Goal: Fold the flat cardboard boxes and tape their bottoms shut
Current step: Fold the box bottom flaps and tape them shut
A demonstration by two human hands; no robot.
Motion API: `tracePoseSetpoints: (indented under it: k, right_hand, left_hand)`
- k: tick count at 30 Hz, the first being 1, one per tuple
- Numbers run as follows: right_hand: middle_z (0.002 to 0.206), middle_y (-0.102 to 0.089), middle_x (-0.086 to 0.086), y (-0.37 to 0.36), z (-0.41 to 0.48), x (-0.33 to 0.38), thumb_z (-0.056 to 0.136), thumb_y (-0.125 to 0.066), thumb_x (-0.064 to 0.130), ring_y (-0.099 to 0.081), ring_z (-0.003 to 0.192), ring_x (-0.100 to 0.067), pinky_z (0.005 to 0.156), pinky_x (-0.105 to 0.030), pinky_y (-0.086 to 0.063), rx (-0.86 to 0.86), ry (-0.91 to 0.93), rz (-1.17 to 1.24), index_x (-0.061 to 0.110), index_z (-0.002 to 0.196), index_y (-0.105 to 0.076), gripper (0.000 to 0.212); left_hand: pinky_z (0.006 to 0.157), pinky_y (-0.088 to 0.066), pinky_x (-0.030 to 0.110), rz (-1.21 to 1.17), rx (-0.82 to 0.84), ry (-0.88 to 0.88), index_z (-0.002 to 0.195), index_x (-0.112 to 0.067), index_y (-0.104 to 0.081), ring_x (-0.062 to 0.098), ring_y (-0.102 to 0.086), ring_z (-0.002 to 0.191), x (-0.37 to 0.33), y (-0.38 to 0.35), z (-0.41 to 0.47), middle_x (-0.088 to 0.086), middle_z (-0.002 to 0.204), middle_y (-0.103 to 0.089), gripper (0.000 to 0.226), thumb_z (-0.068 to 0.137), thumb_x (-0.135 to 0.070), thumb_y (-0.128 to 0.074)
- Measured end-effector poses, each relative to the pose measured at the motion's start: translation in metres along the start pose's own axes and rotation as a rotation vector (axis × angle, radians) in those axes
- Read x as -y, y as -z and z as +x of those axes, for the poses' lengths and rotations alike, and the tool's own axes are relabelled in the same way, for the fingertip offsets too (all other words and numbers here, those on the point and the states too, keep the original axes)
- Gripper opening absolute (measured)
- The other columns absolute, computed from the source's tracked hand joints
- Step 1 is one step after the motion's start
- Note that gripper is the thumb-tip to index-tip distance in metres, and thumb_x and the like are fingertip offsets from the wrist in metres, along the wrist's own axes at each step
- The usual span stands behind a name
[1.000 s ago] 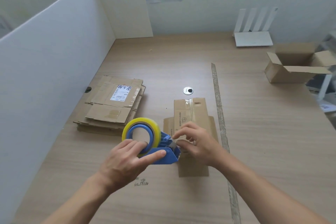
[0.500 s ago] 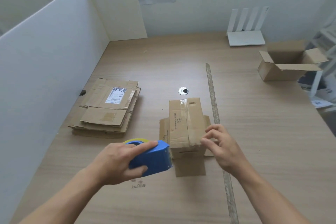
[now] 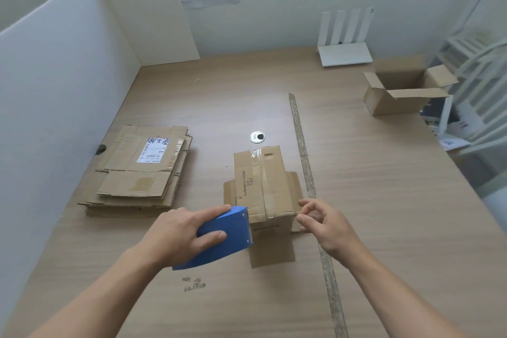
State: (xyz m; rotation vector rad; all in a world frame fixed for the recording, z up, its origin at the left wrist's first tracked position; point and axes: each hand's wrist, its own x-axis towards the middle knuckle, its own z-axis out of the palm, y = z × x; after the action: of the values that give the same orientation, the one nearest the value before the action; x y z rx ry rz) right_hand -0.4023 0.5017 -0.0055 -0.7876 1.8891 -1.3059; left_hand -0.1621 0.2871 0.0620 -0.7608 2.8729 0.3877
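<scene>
Pulled back from a second ago, the blue tape dispenser [image 3: 227,236] now sits at the lower centre of the frame, its yellow roll hidden under my left hand [image 3: 178,233]. My right hand [image 3: 326,225] has left the blade for the box's near right corner.

Across the wooden table [image 3: 384,200], the stack of flat boxes [image 3: 142,173] lies centre left. The box being taped [image 3: 260,181] stands bottom-up at centre, its loose flaps splayed on the table. A strip of clear tape [image 3: 264,173] runs down its seam.

The left hand's thumb and fingers wrap the dispenser's body. The right hand's fingers are loosely curled and hold nothing, tips just beside the box; I cannot tell if they touch.

I judge the box light, hollow and easily dented, and likely to slide on the smooth table. I would steady it by its side walls near the corners.
</scene>
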Motion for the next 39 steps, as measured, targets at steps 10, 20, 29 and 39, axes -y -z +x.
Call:
tracePoseSetpoints:
  k: [10, 20, 29, 39]
  right_hand:
    - [0.097, -0.072, 0.002, -0.009, 0.015, -0.008, 0.088, -0.071, 0.017, -0.072, 0.073, -0.019, 0.083, -0.046, -0.057, -0.114, -0.156, -0.011, 0.016, 0.079, -0.067, 0.01]
    - [0.083, -0.075, -0.002, -0.016, 0.026, -0.014, 0.091, -0.066, 0.015, -0.073, 0.081, -0.018, 0.086, -0.043, -0.059, -0.11, -0.294, 0.107, 0.014, 0.079, -0.074, 0.015]
    - [0.108, -0.061, -0.009, -0.012, 0.023, -0.015, 0.095, -0.062, 0.01, -0.068, 0.089, -0.019, 0.075, -0.026, -0.057, 0.011, -0.256, 0.215, 0.032, 0.118, -0.053, 0.033]
    - [0.098, -0.063, 0.003, -0.017, 0.023, -0.019, 0.091, -0.063, 0.026, -0.062, 0.091, -0.009, 0.08, -0.022, -0.046, -0.09, -0.089, -0.136, 0.029, 0.081, -0.064, 0.01]
  left_hand:
    - [0.08, -0.047, 0.031, -0.025, 0.149, 0.093, 0.139, -0.06, -0.038, 0.017, -0.059, 0.099, -0.012, 0.007, 0.02, -0.008, 0.112, -0.065, 0.049, 0.091, -0.063, -0.049]
    - [0.085, -0.051, 0.031, -0.173, 0.283, 0.144, 0.136, -0.061, -0.041, 0.011, -0.06, 0.099, -0.008, 0.01, 0.032, -0.015, 0.119, -0.063, 0.048, 0.089, -0.061, -0.052]
    - [0.086, -0.048, 0.029, -0.224, 0.327, 0.132, 0.137, -0.059, -0.042, 0.009, -0.058, 0.102, -0.006, 0.011, 0.035, -0.018, 0.122, -0.061, 0.047, 0.092, -0.057, -0.054]
    - [0.084, -0.048, 0.028, -0.21, 0.327, 0.123, 0.137, -0.057, -0.044, 0.009, -0.058, 0.103, -0.008, 0.013, 0.037, -0.018, 0.121, -0.062, 0.046, 0.093, -0.055, -0.055]
